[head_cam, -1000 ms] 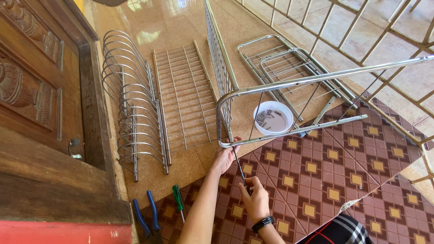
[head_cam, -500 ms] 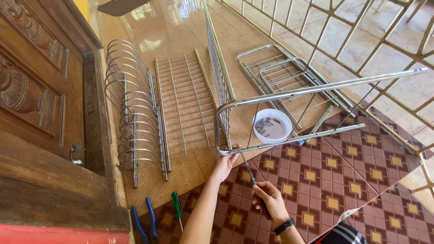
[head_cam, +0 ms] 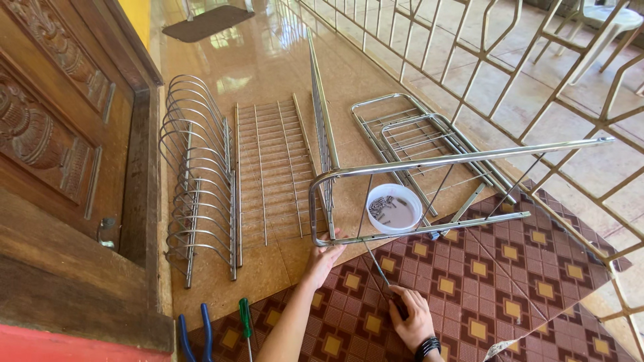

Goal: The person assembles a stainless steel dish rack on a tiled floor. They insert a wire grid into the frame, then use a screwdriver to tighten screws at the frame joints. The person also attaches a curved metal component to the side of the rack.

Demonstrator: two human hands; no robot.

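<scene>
Gripping the bent corner of the steel frame [head_cam: 429, 161], left hand [head_cam: 323, 258] has its fingers wrapped round the lower tube where it curves. Frame stands tilted on the floor, corner near the seam between the brown board [head_cam: 268, 265] and the patterned mat [head_cam: 483, 281], long tubes running out to the right toward the railing [head_cam: 510, 67].

Right hand [head_cam: 410, 316] is closed round the handle of a screwdriver [head_cam: 379, 268]; shaft angles up-left, tip at the underside of the lower tube, just right of the left hand.

White bowl [head_cam: 394, 208] with screws sits on the board just behind the lower tube, inside the frame outline. Plate rack [head_cam: 198, 181] lies along the board's left edge by the wooden door [head_cam: 60, 134], flat wire shelf [head_cam: 275, 167] beside it, two smaller tube frames [head_cam: 422, 134] at the far right. Blue pliers [head_cam: 191, 335] and a green screwdriver [head_cam: 245, 322] lie at the near left corner of the mat.
</scene>
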